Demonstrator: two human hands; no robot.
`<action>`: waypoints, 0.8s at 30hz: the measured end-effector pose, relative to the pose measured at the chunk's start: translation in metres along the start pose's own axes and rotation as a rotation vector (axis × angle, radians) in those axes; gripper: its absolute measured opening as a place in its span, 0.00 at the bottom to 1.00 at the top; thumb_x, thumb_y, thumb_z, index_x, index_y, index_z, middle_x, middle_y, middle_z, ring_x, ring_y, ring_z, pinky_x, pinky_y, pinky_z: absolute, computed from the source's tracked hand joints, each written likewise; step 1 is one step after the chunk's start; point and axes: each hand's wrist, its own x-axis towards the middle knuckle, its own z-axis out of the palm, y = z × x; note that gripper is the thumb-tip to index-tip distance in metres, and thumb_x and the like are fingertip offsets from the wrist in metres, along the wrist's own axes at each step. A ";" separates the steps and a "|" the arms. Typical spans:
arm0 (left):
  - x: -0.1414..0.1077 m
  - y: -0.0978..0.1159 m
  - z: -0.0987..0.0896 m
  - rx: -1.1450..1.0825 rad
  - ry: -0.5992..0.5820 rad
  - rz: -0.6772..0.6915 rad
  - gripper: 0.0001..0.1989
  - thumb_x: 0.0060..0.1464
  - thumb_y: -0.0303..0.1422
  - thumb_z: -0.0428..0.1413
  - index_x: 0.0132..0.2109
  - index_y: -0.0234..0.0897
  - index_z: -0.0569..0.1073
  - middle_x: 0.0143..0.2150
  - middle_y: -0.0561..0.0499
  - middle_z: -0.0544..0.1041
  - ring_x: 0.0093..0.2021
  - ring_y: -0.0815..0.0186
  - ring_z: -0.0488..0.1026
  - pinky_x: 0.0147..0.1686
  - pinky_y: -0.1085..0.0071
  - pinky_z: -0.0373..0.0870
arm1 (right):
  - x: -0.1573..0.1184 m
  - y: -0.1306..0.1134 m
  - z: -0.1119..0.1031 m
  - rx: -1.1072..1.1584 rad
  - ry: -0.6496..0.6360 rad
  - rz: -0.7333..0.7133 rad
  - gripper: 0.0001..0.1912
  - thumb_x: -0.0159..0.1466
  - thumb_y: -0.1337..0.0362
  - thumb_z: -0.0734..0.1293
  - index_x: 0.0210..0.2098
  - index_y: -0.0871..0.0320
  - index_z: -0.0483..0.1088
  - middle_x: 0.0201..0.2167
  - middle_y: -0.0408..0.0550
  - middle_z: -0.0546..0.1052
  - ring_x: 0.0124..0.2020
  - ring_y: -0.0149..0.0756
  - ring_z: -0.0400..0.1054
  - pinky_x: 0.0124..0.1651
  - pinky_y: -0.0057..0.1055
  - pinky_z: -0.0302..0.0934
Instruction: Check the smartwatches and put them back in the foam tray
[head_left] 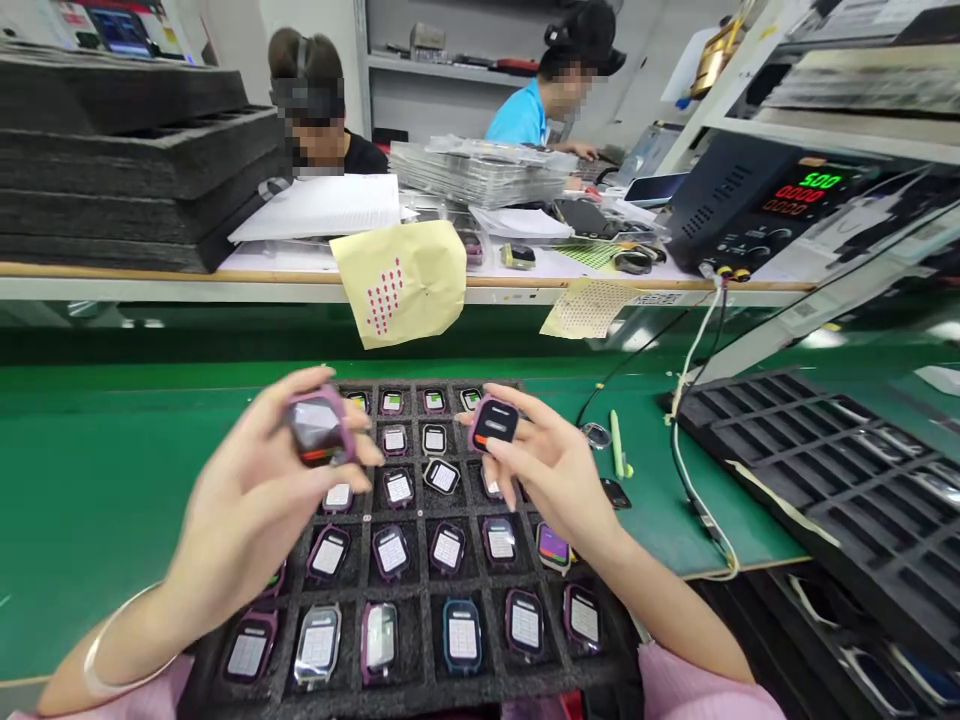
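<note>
My left hand point(259, 480) grips a purple smartwatch body point(319, 428) by its edges, raised over the left of a black foam tray point(424, 555). A second purple smartwatch point(495, 424) sits in my right hand point(551, 465), its dark screen lit with an orange patch under my thumb. Neither watch has a strap that I can see. Below both hands, the tray's compartments hold several watch bodies, such as a blue-framed one point(462, 635) and a silver one point(318, 645). Most of their screens glow white; some at the back show green. My hands hide part of the tray.
At right lies another foam tray point(825, 470), with a cable point(682, 440) beside it. A green pen-like tool point(616, 445) rests on the green mat. Foam trays point(135, 170) and a power supply point(757, 200) stand on the shelf; two people sit beyond.
</note>
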 end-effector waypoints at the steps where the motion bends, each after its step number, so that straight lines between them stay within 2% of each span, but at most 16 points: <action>1: 0.009 -0.009 -0.001 0.010 -0.032 -0.033 0.26 0.52 0.25 0.62 0.57 0.40 0.66 0.47 0.46 0.74 0.42 0.63 0.75 0.38 0.71 0.75 | 0.006 0.009 -0.001 0.005 -0.017 0.020 0.26 0.60 0.64 0.71 0.57 0.55 0.64 0.47 0.57 0.76 0.24 0.30 0.69 0.16 0.23 0.61; 4: 0.031 -0.037 -0.006 0.054 -0.107 -0.127 0.27 0.52 0.25 0.61 0.57 0.40 0.64 0.47 0.47 0.74 0.42 0.63 0.76 0.43 0.69 0.76 | 0.013 0.028 -0.005 0.035 -0.081 0.056 0.28 0.59 0.66 0.70 0.59 0.55 0.63 0.47 0.57 0.76 0.26 0.31 0.70 0.18 0.24 0.62; 8: 0.042 -0.061 -0.009 0.106 -0.137 -0.123 0.24 0.53 0.28 0.61 0.56 0.38 0.64 0.44 0.47 0.75 0.38 0.65 0.77 0.40 0.68 0.78 | 0.011 0.031 -0.005 0.045 -0.130 0.067 0.29 0.59 0.68 0.69 0.59 0.54 0.64 0.45 0.54 0.77 0.26 0.32 0.70 0.18 0.24 0.62; 13: 0.040 -0.063 -0.009 0.100 -0.205 -0.111 0.26 0.52 0.26 0.60 0.57 0.38 0.63 0.45 0.46 0.75 0.42 0.61 0.77 0.44 0.63 0.78 | 0.012 0.031 0.001 -0.065 -0.040 0.040 0.19 0.61 0.63 0.69 0.52 0.54 0.69 0.33 0.48 0.78 0.19 0.29 0.66 0.16 0.23 0.56; 17: 0.036 -0.063 -0.009 0.083 -0.245 -0.107 0.25 0.56 0.27 0.57 0.59 0.37 0.62 0.49 0.43 0.75 0.45 0.59 0.77 0.46 0.59 0.77 | 0.013 0.033 0.001 -0.115 0.027 0.036 0.15 0.60 0.61 0.71 0.47 0.55 0.72 0.32 0.48 0.78 0.16 0.26 0.62 0.16 0.25 0.57; 21: 0.035 -0.064 -0.009 0.132 -0.223 -0.103 0.22 0.59 0.31 0.55 0.59 0.38 0.63 0.50 0.43 0.74 0.46 0.59 0.76 0.45 0.61 0.78 | 0.011 0.033 -0.005 -0.132 -0.038 0.049 0.17 0.63 0.61 0.68 0.51 0.54 0.71 0.30 0.47 0.78 0.17 0.28 0.64 0.15 0.23 0.54; 24: 0.036 -0.063 -0.009 0.161 -0.199 -0.092 0.20 0.60 0.32 0.54 0.58 0.37 0.64 0.50 0.42 0.74 0.44 0.60 0.77 0.42 0.64 0.79 | 0.007 0.029 -0.007 -0.080 -0.111 0.062 0.22 0.62 0.64 0.69 0.56 0.52 0.68 0.37 0.50 0.78 0.21 0.31 0.69 0.16 0.23 0.56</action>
